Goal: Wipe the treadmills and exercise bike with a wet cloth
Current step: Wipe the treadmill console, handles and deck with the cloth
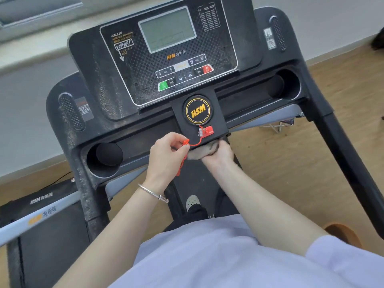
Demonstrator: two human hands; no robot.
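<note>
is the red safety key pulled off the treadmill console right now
No, the red safety key sits on the console below the HSM badge, while the left hand pinches the clip on its cord.

Below the console point(168, 59) the key point(207, 130) is seated, its cord point(194, 143) pinched by the left hand point(168, 156), with the cloth point(204, 151) held just right in the right hand point(219, 153).

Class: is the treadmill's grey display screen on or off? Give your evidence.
Apparently off: the display screen is plain grey, no lit figures visible.
</note>
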